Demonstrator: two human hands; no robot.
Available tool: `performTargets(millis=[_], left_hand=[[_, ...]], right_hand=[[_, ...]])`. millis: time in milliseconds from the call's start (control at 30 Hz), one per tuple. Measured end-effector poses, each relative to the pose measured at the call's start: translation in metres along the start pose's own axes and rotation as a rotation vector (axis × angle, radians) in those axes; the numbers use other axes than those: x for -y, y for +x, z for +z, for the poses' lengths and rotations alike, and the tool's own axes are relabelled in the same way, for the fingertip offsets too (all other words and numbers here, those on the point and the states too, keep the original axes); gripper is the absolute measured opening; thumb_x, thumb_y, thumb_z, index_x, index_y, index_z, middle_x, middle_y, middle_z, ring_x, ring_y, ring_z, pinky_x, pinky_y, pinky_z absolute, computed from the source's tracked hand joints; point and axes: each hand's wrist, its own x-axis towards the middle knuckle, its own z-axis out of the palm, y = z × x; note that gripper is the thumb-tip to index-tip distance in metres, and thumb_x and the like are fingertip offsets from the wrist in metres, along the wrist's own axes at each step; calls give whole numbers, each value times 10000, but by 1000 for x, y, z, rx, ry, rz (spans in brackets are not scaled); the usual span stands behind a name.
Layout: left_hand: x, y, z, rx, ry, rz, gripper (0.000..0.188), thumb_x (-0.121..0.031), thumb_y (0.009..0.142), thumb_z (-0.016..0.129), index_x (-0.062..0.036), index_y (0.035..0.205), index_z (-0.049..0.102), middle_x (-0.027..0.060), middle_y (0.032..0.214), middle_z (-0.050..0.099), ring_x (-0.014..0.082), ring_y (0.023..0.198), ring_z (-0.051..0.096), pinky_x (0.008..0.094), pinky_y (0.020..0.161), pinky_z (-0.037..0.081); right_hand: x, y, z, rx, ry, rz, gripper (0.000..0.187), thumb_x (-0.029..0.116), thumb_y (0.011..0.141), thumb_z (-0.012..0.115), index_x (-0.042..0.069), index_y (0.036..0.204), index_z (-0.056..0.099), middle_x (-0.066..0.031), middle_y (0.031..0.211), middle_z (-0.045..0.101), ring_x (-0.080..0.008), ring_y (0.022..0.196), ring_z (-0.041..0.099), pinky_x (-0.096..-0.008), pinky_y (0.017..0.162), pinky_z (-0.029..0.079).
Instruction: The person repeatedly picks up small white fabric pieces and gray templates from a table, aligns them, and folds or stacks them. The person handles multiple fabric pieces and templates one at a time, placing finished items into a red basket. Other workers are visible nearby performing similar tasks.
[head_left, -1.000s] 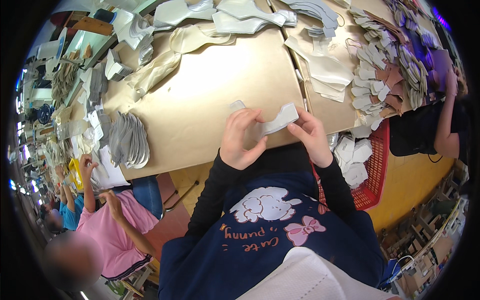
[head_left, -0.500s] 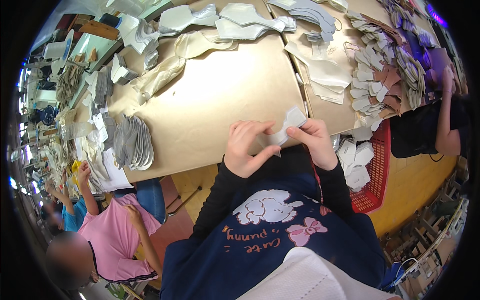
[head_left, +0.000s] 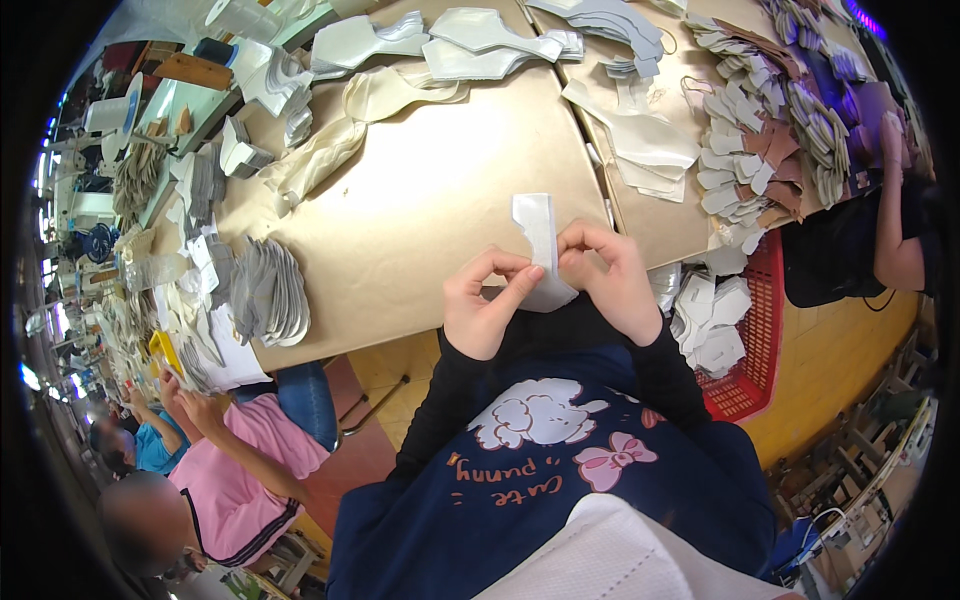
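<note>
The person wears a dark blue top (head_left: pixel 550 460). Past it are the two hands. The left hand (head_left: pixel 487 300) pinches a pale gray piece (head_left: pixel 543 245) between thumb and finger. The right hand (head_left: pixel 612 275) curls its fingers by the piece's other edge, but I can't tell if they grip it. The piece sticks up over the near edge of the counter (head_left: pixel 420 200). A red basket (head_left: pixel 765 320) with white pieces (head_left: pixel 710 325) is on the right. A gray stack (head_left: pixel 270 295) lies left, and pale stacks (head_left: pixel 490 50) lie farther back.

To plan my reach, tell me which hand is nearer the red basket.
Right. The right hand is left of the red basket; the left hand is farther left, across the pale piece.
</note>
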Motion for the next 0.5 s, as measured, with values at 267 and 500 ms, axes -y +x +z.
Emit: performTargets(millis=[267, 500], left_hand=[[6, -4, 3, 24, -330, -81, 77, -44, 915, 706, 27, 891, 689, 50, 837, 660, 116, 802, 585, 264, 775, 454], [-5, -9, 7, 28, -158, -37, 63, -44, 945, 671, 7, 924, 641, 24, 857, 595, 102, 834, 584, 232, 735, 447]], right_hand=[[3, -10, 12, -22, -133, -120, 201, 122, 851, 775, -18, 826, 632, -55, 753, 596, -121, 723, 550, -265, 672, 431], [-1, -10, 2, -52, 160, 7, 216, 121, 976, 591, -38, 831, 606, 1, 763, 520, -83, 709, 435, -241, 646, 336]])
